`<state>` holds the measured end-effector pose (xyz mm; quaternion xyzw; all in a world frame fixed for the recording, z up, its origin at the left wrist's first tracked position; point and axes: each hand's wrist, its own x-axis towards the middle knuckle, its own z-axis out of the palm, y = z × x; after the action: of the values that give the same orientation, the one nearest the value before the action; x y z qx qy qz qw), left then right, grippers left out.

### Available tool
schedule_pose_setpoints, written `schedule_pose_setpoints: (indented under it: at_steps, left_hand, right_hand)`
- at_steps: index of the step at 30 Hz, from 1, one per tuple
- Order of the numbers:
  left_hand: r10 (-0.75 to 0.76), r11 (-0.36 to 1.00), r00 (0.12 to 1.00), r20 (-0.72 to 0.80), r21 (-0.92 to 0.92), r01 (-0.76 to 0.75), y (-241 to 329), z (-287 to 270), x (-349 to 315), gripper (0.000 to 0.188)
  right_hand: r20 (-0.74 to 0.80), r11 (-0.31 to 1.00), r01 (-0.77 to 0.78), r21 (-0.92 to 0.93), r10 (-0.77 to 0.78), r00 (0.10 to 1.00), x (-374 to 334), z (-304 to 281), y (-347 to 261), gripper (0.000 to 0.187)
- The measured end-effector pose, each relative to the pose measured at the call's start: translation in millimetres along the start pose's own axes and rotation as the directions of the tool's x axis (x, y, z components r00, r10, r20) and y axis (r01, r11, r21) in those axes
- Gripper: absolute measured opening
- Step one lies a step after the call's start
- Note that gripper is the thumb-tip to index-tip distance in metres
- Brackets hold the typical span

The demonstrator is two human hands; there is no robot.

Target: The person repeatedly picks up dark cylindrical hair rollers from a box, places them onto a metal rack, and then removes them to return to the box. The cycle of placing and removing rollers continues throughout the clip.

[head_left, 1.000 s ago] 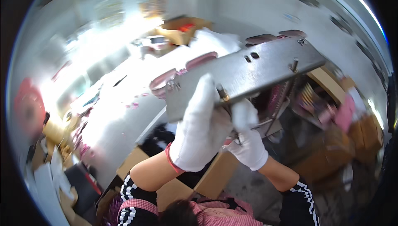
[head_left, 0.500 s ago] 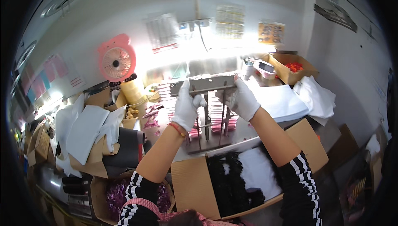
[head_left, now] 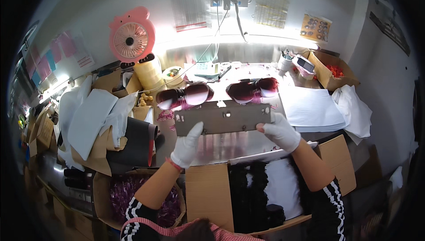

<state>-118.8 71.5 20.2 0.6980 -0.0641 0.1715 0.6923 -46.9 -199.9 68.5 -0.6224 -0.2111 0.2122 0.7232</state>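
Hands (head_left: 187, 146) (head_left: 284, 134) grip grey plate (head_left: 221, 121); print on wall sheets (head_left: 191, 9) (head_left: 272, 6) too small.

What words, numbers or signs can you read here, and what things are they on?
None can be read clearly.
White wall sheet left of the sockets: print too small and blurred.
Yellowish wall sheet: rows too small to read.
Orange poster: round pictures; any writing too small.
Metal plate in the left hand and right hand: no writing visible.
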Motion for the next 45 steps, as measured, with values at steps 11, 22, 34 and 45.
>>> schedule_pose_setpoints:
  at_steps: [11,22,34,45]
  left_hand:
    - [0.217,0.599,0.897,0.385,0.673,-0.433,-59,61,-40,0.045]
    - [0.118,0.337,0.957,0.265,0.896,-0.29,-87,82,-27,0.038]
    - [0.205,0.332,0.933,0.296,0.875,-0.351,-96,71,-31,0.03]
    - [0.052,0.942,0.997,-0.065,0.334,-0.027,-60,86,-59,0.046]
  right_hand:
    - [-0.06,0.376,-0.11,-0.92,0.142,0.988,37,-36,128,0.027]
    - [-0.12,0.96,-0.04,-0.276,0.007,0.993,50,-77,121,0.072]
    - [-0.057,0.501,0.28,-0.818,-0.557,0.829,34,4,152,0.053]
    - [-0.406,0.884,0.056,-0.464,-0.268,0.874,-4,20,83,0.051]
